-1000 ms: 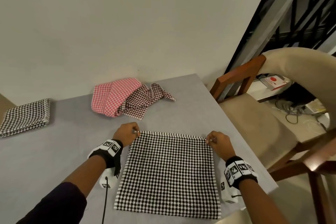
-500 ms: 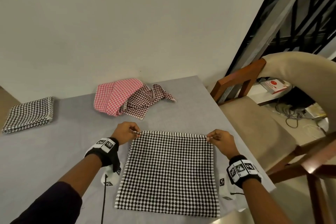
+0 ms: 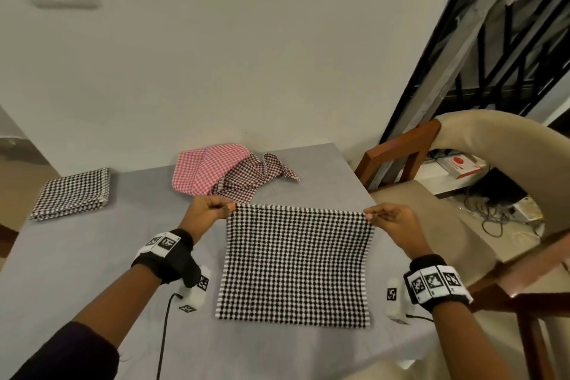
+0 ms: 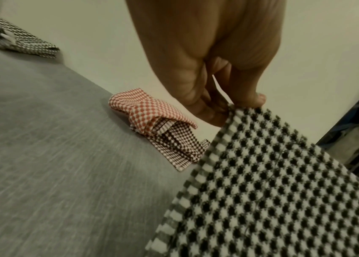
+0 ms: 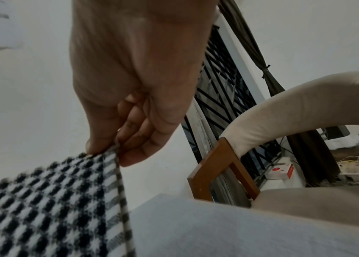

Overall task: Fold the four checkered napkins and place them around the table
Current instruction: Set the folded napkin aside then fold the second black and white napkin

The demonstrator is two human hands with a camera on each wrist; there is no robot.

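Note:
A black-and-white checkered napkin (image 3: 296,262) lies spread on the grey table (image 3: 77,256), its far edge lifted off the surface. My left hand (image 3: 229,208) pinches the far left corner (image 4: 235,111). The far right corner (image 5: 112,153) is pinched by my right hand (image 3: 368,215). A folded black-and-white napkin (image 3: 72,193) rests at the table's far left. A pink checkered napkin (image 3: 206,168) and a dark red checkered napkin (image 3: 253,179) lie crumpled together at the far middle, also in the left wrist view as the pink napkin (image 4: 147,111).
A wooden chair with beige cushion (image 3: 431,210) stands close to the table's right edge. The wall runs along the table's far edge. Cables and a red-and-white box (image 3: 459,165) lie on the floor behind the chair. A black cable (image 3: 163,333) trails from my left wrist.
Both hands have raised the napkin's far edge off the table and drawn it slightly toward me; earlier the napkin lay flat with the corners pinched.

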